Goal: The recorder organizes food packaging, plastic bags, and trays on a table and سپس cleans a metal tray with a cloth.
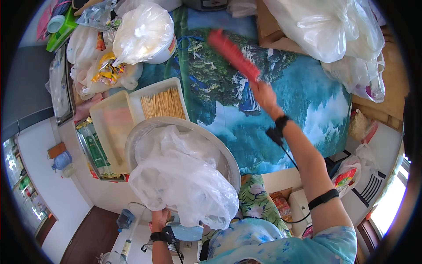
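Note:
A red brush (233, 54), blurred, is gripped by its end in my right hand (264, 97), over the picture-printed table cover (296, 85). My left hand (160, 219) is at the near rim of a large metal basin (230, 158), partly hidden by plastic; its fingers cannot be seen well. Crumpled translucent plastic bags (188, 184) fill the basin and hang over its near side. Just beyond the basin, a white tray (183, 95) holds many thin wooden skewers (163, 104). A cream plastic lid or tray (113, 122) leans beside it.
A white bucket (163, 54) topped with a tied plastic bag (145, 33) stands at the back left. Snack bags (108, 69) lie beside it. Large filled plastic bags (323, 26) and a cardboard box (268, 26) occupy the back right. Green packets (94, 145) sit at the left edge.

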Tool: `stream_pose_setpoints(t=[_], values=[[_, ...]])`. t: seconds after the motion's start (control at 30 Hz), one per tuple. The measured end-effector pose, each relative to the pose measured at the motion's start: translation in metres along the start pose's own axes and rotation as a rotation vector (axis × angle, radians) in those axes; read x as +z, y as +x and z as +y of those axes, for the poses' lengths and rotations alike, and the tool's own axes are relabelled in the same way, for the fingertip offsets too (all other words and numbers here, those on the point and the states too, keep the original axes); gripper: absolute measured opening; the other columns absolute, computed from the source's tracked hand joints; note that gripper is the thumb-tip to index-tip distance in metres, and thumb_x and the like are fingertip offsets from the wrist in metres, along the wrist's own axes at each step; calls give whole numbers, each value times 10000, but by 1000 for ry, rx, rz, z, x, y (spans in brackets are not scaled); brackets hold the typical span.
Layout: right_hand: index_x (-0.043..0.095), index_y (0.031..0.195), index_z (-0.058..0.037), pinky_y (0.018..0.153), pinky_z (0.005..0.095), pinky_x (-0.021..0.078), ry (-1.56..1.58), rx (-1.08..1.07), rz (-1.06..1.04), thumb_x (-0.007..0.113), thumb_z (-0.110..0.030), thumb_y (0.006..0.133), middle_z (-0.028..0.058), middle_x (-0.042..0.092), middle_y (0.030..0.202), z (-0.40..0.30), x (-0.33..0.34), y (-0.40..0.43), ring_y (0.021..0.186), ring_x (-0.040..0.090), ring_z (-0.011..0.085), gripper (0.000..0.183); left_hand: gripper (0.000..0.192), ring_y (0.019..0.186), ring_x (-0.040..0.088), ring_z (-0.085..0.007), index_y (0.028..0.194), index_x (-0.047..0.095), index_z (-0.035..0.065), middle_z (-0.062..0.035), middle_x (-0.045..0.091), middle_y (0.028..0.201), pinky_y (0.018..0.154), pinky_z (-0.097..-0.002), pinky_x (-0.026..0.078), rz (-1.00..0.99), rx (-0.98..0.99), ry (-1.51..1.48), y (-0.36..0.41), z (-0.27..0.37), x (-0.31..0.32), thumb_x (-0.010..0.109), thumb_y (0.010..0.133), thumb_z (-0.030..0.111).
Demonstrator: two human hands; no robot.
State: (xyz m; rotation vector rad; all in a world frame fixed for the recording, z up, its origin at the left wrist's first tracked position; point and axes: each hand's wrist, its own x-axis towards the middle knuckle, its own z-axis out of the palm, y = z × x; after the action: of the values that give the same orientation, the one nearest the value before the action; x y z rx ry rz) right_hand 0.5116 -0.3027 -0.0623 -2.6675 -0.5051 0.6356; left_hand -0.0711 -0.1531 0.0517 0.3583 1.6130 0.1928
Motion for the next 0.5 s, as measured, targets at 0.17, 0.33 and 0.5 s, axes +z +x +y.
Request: stream_pose_setpoints(t=[0.17, 0.33, 0.5], values=[[497, 1034, -83, 561, 514, 459, -183, -228, -383, 500, -336, 902, 187, 622, 675, 66, 24, -144, 631, 605, 390, 285, 333, 834, 587, -144, 1159, 534, 54, -59, 609, 1060, 647, -252, 492, -193, 646, 1038, 26, 23, -1, 573, 831, 11], [545, 886, -77, 524, 481, 465, -77, -159, -352, 542, -318, 890, 175, 603, 614, 104, -9, -238, 564, 597, 377, 241, 439, 1076, 531, -182, 1275, 459, 94, -42, 520, 1212, 886, -360, 493, -296, 269, 336, 52, 86, 145, 598, 860, 66], [549, 809, -63, 501, 464, 440, 31, 276, -121, 585, -277, 881, 199, 576, 611, 113, -41, -273, 565, 582, 395, 229, 543, 1087, 541, -188, 1328, 415, 88, -48, 527, 1236, 870, -337, 488, -572, 359, 348, 75, 115, 309, 634, 831, 86]])
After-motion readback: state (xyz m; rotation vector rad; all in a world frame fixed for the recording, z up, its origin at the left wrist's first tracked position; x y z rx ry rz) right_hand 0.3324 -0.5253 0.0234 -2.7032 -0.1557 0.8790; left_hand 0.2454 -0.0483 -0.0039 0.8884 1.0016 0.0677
